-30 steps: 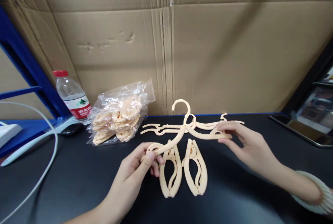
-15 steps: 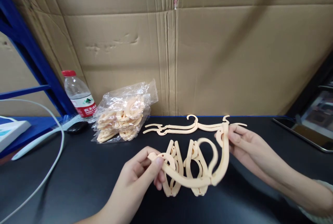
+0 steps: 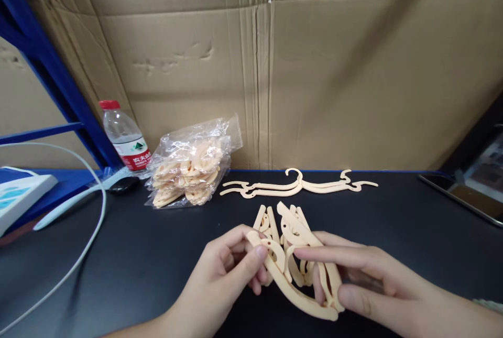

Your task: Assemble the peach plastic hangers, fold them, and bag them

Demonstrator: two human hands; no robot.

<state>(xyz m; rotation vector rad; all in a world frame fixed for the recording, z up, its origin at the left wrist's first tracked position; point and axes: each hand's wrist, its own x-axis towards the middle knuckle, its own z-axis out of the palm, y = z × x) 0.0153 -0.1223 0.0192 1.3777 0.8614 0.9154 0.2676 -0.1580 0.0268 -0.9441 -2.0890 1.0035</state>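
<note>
A cream folding hanger (image 3: 301, 301) is held partly folded in a V above the table. My left hand (image 3: 231, 267) pinches the end of its left arm between thumb and fingers. Around its right arm, near the hinge, my right hand (image 3: 361, 275) is closed, with the index finger on the curved hook. Behind it on the table lie two folded hangers, a left folded hanger (image 3: 272, 222) and a right folded hanger (image 3: 302, 215), both partly covered. Farther back, unfolded hangers (image 3: 275, 189) lie spread out close together.
A clear plastic bag (image 3: 188, 170) of folded hangers stands at the back left. Beside it are a red-capped water bottle (image 3: 128, 141), a black mouse (image 3: 123, 185) and a white cable (image 3: 102, 207). A phone-like device (image 3: 459, 196) lies at right. Cardboard (image 3: 353, 81) walls the back.
The hanger's right arm has swung inward toward the left arm, narrowing the V. My right hand has moved from that arm's end down and left to near the hinge and hook.
</note>
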